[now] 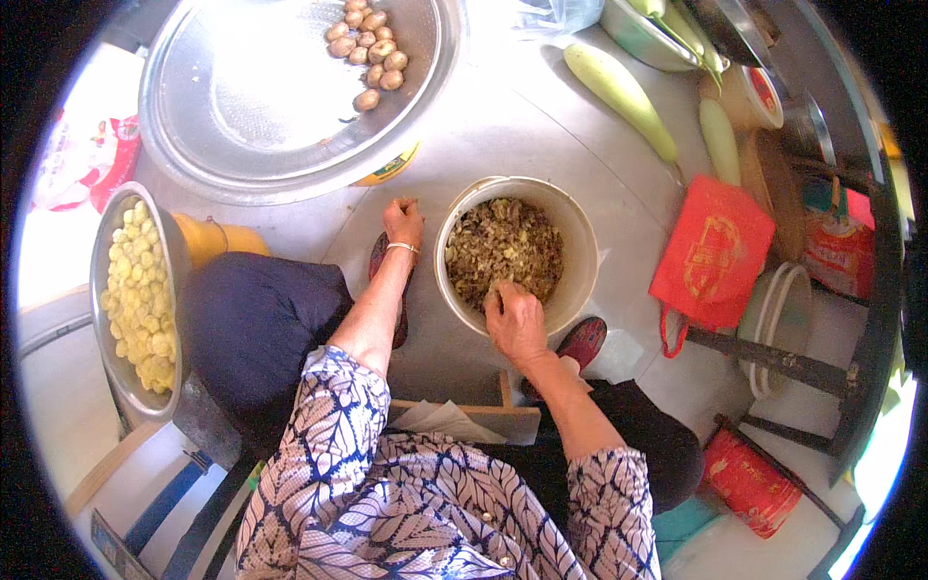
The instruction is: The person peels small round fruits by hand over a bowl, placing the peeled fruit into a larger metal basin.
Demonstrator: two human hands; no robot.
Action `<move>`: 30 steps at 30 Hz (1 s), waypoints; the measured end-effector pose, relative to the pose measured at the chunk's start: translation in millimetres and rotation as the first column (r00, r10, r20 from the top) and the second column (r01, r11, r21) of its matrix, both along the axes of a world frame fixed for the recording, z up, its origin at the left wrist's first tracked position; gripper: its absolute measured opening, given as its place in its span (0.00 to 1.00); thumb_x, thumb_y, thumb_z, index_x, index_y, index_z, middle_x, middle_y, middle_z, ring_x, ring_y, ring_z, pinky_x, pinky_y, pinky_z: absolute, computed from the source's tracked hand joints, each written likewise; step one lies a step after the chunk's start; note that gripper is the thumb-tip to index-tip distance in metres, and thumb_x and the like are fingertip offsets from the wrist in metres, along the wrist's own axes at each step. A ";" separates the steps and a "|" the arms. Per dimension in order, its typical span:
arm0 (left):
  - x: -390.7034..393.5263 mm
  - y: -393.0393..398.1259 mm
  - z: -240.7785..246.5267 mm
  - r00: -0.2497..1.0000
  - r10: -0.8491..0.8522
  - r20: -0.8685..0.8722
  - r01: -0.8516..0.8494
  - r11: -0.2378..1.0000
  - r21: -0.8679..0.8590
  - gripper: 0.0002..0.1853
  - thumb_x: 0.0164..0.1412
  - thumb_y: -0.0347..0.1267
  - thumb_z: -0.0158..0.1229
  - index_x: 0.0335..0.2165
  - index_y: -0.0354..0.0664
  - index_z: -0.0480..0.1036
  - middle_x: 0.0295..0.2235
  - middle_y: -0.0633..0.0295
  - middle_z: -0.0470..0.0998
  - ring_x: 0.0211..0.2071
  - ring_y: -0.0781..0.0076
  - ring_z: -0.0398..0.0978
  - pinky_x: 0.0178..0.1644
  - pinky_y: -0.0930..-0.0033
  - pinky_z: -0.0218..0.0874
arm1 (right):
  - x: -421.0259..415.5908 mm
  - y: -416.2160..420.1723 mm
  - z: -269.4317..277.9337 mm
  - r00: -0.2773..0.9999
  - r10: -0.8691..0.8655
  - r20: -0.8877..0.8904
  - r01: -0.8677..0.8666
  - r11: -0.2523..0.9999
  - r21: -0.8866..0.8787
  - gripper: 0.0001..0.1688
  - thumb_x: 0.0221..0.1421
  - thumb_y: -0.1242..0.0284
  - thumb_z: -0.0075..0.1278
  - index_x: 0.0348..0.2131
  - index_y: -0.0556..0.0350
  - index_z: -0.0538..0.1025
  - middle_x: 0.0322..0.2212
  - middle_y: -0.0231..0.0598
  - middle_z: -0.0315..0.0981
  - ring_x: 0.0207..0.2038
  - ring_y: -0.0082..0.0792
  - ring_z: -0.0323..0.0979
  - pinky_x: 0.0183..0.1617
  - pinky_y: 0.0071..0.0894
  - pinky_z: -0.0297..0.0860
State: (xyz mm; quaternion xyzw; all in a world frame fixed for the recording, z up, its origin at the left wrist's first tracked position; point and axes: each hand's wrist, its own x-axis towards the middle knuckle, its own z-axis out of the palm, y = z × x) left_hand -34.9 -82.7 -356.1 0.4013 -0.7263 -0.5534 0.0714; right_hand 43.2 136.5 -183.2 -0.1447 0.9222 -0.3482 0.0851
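A round pale bucket (589, 250) stands on the floor between my feet, partly filled with brown and yellowish scraps (507, 246) that look like peelings. My right hand (516, 319) is over its near rim, fingers pinched together at the scraps; a small pale bit seems to show at the fingertips, but I cannot tell what it is. My left hand (404, 221), with a bracelet at the wrist, hangs left of the bucket with its fingers curled; whether something small is in it cannot be seen clearly. Up left, a large metal basin (254, 170) holds several small unpeeled potatoes (367, 54).
At the left, a metal bowl (179, 290) of peeled yellow potatoes rests by my left knee. Pale green gourds (623, 98) lie at the upper right. A red bag (714, 254), lidded tubs and a dark rack stand at the right. A wooden-edged box (471, 413) lies near my feet.
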 end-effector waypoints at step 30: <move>71.8 103.1 190.2 0.596 -0.803 -0.030 0.603 0.471 -0.644 0.05 0.53 0.29 0.58 0.28 0.38 0.75 0.29 0.58 0.75 0.28 0.53 0.74 0.31 0.62 0.65 | -98.2 134.6 -35.2 0.611 -0.715 0.341 0.709 0.301 -0.638 0.09 0.48 0.74 0.49 0.21 0.65 0.74 0.17 0.37 0.71 0.20 0.26 0.68 0.26 0.29 0.65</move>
